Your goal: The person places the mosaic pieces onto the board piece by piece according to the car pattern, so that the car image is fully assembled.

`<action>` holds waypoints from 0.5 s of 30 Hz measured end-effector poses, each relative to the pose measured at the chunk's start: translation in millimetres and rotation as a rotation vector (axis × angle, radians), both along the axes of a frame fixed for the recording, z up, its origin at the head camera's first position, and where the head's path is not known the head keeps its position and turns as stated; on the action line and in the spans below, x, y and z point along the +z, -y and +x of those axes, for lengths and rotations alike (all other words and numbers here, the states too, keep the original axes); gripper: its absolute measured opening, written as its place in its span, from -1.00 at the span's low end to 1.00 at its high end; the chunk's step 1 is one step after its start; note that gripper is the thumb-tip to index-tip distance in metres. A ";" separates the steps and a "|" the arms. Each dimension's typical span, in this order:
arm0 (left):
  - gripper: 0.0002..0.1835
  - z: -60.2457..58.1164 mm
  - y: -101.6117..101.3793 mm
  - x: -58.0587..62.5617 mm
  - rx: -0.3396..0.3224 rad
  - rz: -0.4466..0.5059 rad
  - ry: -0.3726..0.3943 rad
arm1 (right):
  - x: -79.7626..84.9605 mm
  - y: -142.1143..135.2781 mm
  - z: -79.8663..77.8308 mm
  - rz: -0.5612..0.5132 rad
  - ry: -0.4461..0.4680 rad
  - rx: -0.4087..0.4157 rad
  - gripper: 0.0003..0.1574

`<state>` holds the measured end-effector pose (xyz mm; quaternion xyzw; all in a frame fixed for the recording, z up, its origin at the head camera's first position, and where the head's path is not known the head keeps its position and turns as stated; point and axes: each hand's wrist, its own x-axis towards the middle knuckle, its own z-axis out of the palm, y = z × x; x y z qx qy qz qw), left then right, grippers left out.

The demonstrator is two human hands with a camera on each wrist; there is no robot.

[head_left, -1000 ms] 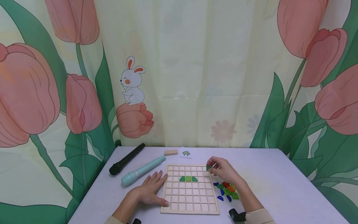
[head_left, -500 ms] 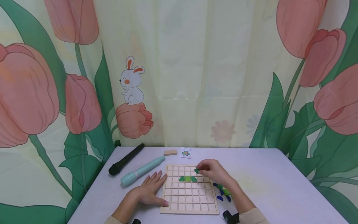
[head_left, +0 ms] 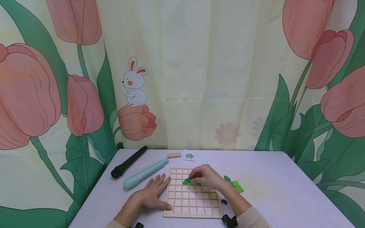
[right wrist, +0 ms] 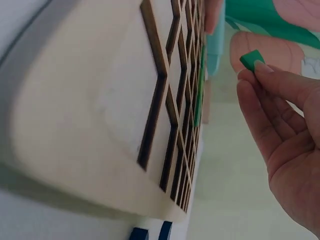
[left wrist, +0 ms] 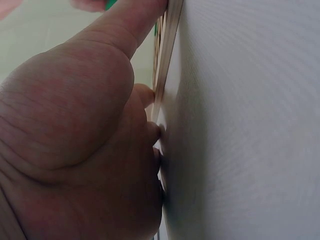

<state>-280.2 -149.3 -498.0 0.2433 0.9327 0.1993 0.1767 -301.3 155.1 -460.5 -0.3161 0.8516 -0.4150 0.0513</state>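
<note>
A wooden grid board [head_left: 194, 202] lies on the table. My left hand [head_left: 151, 194] rests along its left side with fingers spread, the thumb on the frame's edge; the left wrist view shows the same hand [left wrist: 75, 115] against the board's side. Between thumb and fingertips my right hand [head_left: 209, 177] pinches a green piece [right wrist: 252, 61], held above the board's upper middle. Below it, a row of green pieces [head_left: 186, 181] sits in the grid, partly covered by the hand. In the right wrist view the right hand [right wrist: 290, 115] is raised off the grid.
Loose pieces, among them light green squares [head_left: 237, 186] and a blue half-round [head_left: 224, 201], lie right of the board, partly behind the right arm. Beyond the board are a small wooden block [head_left: 174, 155] and a picture card [head_left: 189, 155]. A light-blue tube [head_left: 145, 174] and black microphone [head_left: 128, 163] lie left.
My right hand has carried the green piece leftward from the board's upper right corner to over the row of green pieces. The left hand has stayed in place.
</note>
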 end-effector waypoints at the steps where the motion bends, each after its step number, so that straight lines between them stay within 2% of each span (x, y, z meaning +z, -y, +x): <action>1: 0.31 0.1 -0.1 0.4 0.001 -0.001 0.002 | -0.1 2.6 -0.5 0.015 -0.004 0.012 -0.89; 6: 0.31 1.2 -0.8 2.1 0.006 -0.007 0.015 | -0.8 16.5 -5.0 0.107 -0.019 0.059 -0.91; 15: 0.29 0.3 -1.8 2.6 0.003 -0.016 0.009 | 1.9 41.5 -11.7 0.186 -0.044 0.137 -0.89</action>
